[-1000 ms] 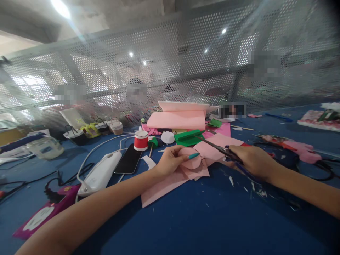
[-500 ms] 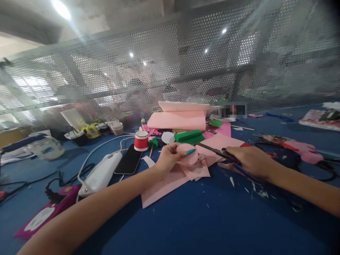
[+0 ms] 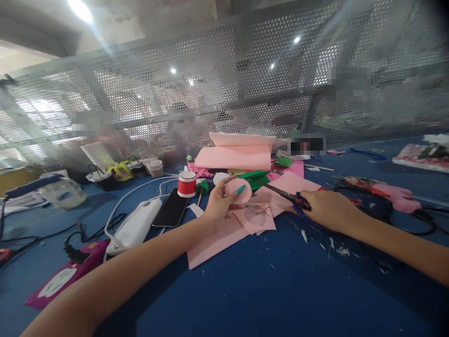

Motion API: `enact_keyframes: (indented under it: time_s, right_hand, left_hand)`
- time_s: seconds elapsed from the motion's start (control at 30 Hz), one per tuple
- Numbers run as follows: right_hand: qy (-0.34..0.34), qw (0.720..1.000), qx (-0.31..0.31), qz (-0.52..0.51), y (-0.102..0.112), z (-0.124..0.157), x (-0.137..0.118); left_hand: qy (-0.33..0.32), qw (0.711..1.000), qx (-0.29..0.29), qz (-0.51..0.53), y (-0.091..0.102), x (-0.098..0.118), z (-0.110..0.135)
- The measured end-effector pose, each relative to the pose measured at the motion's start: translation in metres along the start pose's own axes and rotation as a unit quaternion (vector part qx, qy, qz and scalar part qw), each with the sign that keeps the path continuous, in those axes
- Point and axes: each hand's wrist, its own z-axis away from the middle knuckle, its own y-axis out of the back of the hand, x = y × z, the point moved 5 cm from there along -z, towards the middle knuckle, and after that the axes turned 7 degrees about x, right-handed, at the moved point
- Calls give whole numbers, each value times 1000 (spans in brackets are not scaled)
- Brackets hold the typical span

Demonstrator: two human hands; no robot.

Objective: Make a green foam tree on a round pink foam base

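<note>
Between its thumb and fingers, my left hand (image 3: 220, 202) pinches a round pink disc (image 3: 240, 191), which looks like felt or paper. My right hand (image 3: 324, 208) grips dark-handled scissors (image 3: 282, 193), their blades pointing left, a little apart from the disc. Beneath the hands lies a pink sheet (image 3: 219, 241) with a round hole cut in it (image 3: 256, 215). Another pink sheet (image 3: 293, 185) rests behind the scissors. Green material (image 3: 254, 177) and a white disc (image 3: 219, 178) show just past my left hand.
A red-and-white spool (image 3: 187, 184) stands beside a black phone (image 3: 170, 209). Further left are a white power strip (image 3: 135, 224) with cables and a magenta pouch-like item (image 3: 66, 276). A pink glue gun (image 3: 389, 194) lies right. Pink rolled sheets (image 3: 235, 158) sit before the perforated metal screen (image 3: 245, 93).
My left hand has lifted the pink disc up and leftward, away from the sheet, uncovering the round hole. The scissors have moved slightly right, away from the disc.
</note>
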Motion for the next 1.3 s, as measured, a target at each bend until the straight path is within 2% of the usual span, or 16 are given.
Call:
enact_keyframes:
  time_s: [0.1,0.3,0.6,0.7,0.87,1.07,1.3]
  right_hand:
    - [13,1000,-9,13,-2,0,-1]
    - [14,999,-32,3,2,1,-5]
    - [17,1000,-11,6,3,1,-5]
    - [14,1000,-21,-1,3,1,-5]
    - [13,999,-38,4,2,1,-6]
    - [20,999,-40,-10,1,1,-5]
    - [16,998,-58,-15,0,0,-6]
  left_hand:
    - [16,998,2,67,0,-1,-3]
    - [100,981,45,162,5,-6,-9]
    - [129,976,58,169,6,-8,-11]
    - [127,975,61,171,6,-9,-11]
    - [107,985,52,121,4,-11,-9]
    - [68,996,-55,27,-6,-11,-4]
    - [43,994,-82,-53,-7,-11,-2]
